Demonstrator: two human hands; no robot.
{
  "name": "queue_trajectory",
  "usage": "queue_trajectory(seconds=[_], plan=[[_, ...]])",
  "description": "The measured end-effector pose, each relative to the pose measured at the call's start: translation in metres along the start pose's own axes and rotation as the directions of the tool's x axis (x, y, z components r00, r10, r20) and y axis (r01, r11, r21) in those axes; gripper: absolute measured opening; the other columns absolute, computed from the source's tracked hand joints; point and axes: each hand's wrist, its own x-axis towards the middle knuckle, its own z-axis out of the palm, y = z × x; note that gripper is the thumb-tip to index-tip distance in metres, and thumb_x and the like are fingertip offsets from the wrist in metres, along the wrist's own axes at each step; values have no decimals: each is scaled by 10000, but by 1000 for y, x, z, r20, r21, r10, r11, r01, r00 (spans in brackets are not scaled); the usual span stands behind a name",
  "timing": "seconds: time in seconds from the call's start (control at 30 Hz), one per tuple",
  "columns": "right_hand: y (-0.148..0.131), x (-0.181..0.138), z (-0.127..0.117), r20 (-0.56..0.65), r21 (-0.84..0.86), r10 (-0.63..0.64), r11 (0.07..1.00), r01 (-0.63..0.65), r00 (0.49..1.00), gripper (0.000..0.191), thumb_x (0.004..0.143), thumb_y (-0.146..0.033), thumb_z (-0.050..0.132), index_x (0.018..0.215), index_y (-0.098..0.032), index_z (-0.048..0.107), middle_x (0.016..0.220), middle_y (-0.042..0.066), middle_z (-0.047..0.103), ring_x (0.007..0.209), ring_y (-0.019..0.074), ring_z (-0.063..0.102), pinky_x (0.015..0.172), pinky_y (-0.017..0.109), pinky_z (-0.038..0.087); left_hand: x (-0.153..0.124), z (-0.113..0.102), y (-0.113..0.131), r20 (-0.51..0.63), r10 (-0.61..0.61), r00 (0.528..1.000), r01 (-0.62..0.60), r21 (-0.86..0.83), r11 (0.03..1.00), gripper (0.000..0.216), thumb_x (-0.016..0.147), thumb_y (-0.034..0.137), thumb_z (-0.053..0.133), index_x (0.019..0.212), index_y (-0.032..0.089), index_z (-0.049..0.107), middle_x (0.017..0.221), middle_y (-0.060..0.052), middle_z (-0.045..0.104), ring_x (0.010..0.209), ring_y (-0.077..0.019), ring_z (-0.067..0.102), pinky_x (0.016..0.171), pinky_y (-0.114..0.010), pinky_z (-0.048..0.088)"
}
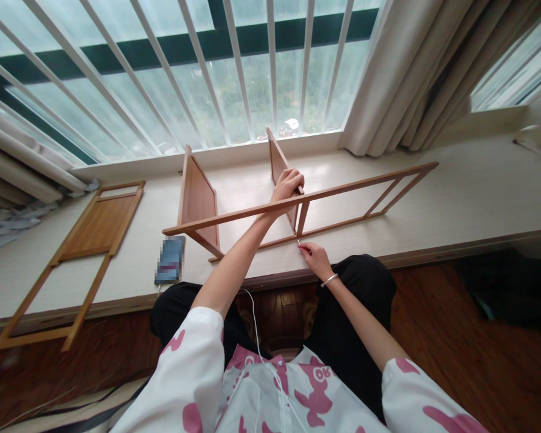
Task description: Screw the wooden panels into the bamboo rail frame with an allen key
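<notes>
A long wooden frame [342, 192] stands on edge on the pale tabletop [469, 198], running from about 9 o'clock to 2 o'clock across the middle of the view, below the barred window [234, 66]. The left hand [287, 184] is closed around the frame's top rail right where an upright wooden panel [276, 161] meets it. A second upright panel [199, 201] stands to the 9 o'clock side of that hand, joined to the frame's left end. The right hand [313, 255] sits lower, at about 5 o'clock from the left one, near the tabletop's front edge; its fingers are pinched narrowly on a thin metal tool [300, 243], whose tip lies against the frame's bottom rail beside a short vertical strut. A bracelet [329, 279] circles that wrist. At 9 o'clock, well apart from the hands, another wooden frame with a solid panel [94, 225] lies flat and overhangs the tabletop's front edge. A phone [170, 260] lies flat between it and the standing frame. Curtains [415, 66] hang at 1 o'clock.
</notes>
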Motion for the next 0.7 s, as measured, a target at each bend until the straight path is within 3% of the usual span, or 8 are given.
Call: queue_trajectory(seconds=[0.7], plan=[[-14,-32,-4,-16,34,11,999,-11,1000,214,800,-280,470,890,-209,651,881,47,668,814,174,603,762,305,452,-20,-15,24,56,13,998,-14,13,1000,151,759,80,397,681,199,448,794,-45,483,950,-193,418,855,-347,369]])
